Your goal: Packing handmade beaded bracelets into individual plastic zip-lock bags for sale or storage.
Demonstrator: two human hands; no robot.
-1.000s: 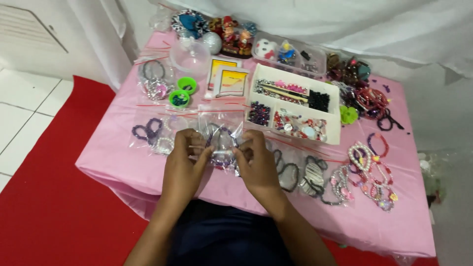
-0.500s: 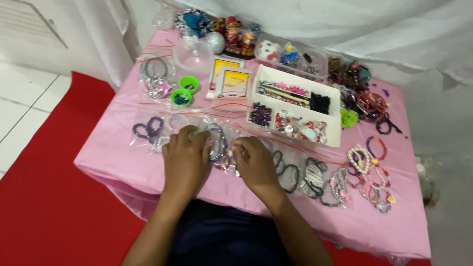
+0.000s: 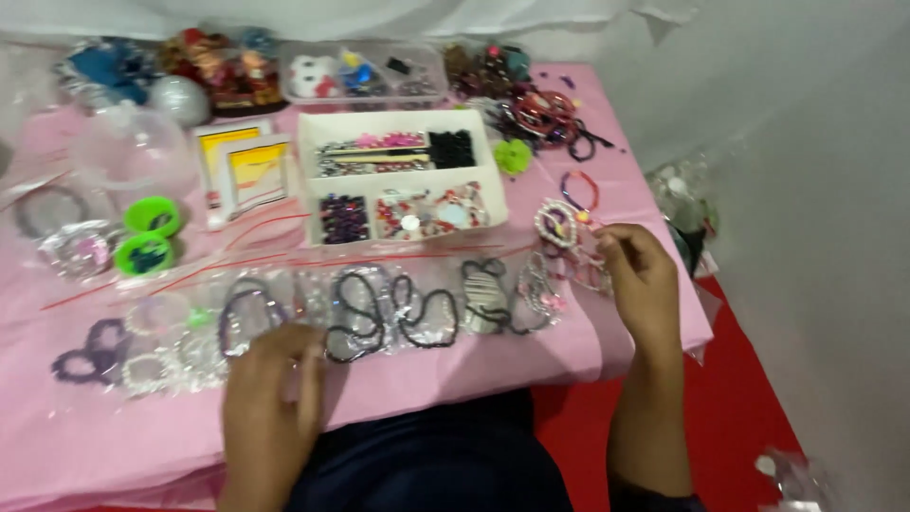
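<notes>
the whole frame is motion-blurred, so beads and clasps on the bagged bracelets [image 3: 379,313] along the lower middle cannot be told apart. the left hand [image 3: 270,398] at lower left covers part of a clear bag, and whether its fingers pinch the plastic or just lie on it cannot be told. at right, the right hand [image 3: 640,284] hides what its fingertips meet among the pale beaded bracelets [image 3: 559,228]. the pink table [image 3: 531,351] is cut off by the left edge. the contents of the white tray [image 3: 308,180] are too small to name. a clear object [image 3: 791,474] at lower right is cropped.
</notes>
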